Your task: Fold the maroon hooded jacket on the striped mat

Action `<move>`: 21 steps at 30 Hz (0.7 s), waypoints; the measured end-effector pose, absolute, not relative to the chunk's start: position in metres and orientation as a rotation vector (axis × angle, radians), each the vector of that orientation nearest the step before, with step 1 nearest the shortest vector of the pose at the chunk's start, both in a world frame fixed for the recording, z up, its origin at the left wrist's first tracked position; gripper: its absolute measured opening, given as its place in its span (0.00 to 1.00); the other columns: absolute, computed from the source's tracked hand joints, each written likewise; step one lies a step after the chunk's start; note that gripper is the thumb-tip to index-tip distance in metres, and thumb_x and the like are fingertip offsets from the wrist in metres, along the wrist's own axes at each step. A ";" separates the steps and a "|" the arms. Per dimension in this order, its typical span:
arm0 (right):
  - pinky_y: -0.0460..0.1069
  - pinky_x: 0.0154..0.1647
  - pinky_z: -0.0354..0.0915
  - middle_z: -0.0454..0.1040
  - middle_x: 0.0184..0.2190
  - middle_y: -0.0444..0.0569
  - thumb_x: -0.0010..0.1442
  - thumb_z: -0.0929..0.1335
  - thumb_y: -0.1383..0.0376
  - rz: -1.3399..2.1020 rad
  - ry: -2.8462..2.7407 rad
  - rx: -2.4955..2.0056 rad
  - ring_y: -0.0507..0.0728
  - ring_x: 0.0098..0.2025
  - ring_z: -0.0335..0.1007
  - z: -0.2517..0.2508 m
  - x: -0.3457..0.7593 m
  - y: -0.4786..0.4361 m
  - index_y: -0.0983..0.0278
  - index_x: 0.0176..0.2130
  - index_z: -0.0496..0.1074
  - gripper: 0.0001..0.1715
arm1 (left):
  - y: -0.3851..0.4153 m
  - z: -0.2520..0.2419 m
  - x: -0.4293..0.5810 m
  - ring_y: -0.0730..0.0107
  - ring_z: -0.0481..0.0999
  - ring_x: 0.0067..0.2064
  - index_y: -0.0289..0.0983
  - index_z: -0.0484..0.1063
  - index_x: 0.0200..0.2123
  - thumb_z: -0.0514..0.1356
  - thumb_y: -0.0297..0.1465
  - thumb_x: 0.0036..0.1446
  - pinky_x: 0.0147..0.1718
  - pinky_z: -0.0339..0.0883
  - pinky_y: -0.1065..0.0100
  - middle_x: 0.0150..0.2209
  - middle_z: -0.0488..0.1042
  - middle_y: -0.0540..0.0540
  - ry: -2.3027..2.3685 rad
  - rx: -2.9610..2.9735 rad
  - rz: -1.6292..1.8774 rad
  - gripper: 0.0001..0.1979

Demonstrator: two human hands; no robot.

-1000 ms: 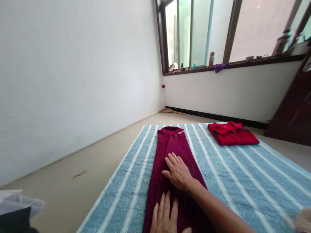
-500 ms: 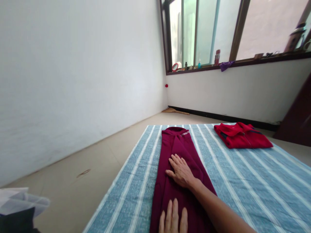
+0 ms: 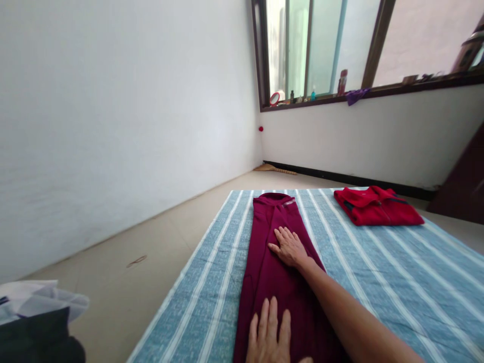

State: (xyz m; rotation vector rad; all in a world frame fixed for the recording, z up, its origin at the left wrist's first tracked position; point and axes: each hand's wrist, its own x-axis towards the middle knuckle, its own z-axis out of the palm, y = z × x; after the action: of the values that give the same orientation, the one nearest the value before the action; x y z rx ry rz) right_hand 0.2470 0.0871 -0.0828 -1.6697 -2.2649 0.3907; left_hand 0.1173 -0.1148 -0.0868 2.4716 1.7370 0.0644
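A maroon top [image 3: 257, 272] lies folded into a long narrow strip on the striped bed sheet [image 3: 212, 267], its collar at the far end. My right hand [image 3: 290, 247] rests palm down on its upper part, with fingers spread. Closer to me, my left hand [image 3: 269, 333] lies flat on the lower part, fingers apart, partly cut off by the bottom edge of the view. Neither hand grips the cloth. The near end of the top is out of view.
A folded red jacket [image 3: 378, 206] sits at the far right of the sheet. White and dark items [image 3: 38, 317] are at the lower left. Beyond the bed's far edge, a broom [image 3: 274, 169] lies on the floor. Small bottles stand on the window sill [image 3: 321, 102].
My right hand has slid slightly forward and to the right on the maroon top. My left hand stays flat in about the same place. The view has shifted a little.
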 end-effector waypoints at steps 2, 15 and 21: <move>0.60 0.65 0.39 0.48 0.66 0.57 0.63 0.54 0.44 0.378 -2.251 -1.681 0.64 0.68 0.38 -0.074 0.245 0.082 0.68 0.65 0.51 0.42 | -0.115 -0.074 0.120 0.45 0.52 0.64 0.39 0.58 0.62 0.57 0.45 0.56 0.58 0.54 0.45 0.63 0.50 0.36 1.737 2.416 0.002 0.33; 0.62 0.64 0.43 0.53 0.64 0.64 0.64 0.59 0.51 0.368 -2.228 -1.578 0.67 0.67 0.43 -0.056 0.249 -0.010 0.72 0.62 0.57 0.36 | -0.114 -0.070 0.118 0.44 0.53 0.63 0.35 0.62 0.60 0.53 0.45 0.58 0.58 0.54 0.43 0.62 0.55 0.33 1.742 2.465 0.093 0.30; 0.52 0.52 0.63 0.72 0.48 0.52 0.59 0.66 0.63 0.372 -2.257 -1.115 0.59 0.49 0.68 -0.025 0.257 -0.079 0.63 0.44 0.71 0.13 | -0.112 -0.079 0.103 0.52 0.65 0.59 0.37 0.63 0.59 0.53 0.41 0.60 0.54 0.65 0.51 0.59 0.65 0.37 1.644 2.599 0.520 0.27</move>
State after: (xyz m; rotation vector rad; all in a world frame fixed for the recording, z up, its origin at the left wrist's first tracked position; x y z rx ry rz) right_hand 0.2569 -0.0789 -0.0246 -1.1148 -2.2573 0.3721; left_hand 0.1032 -0.1121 -0.0791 2.5990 1.6445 0.5203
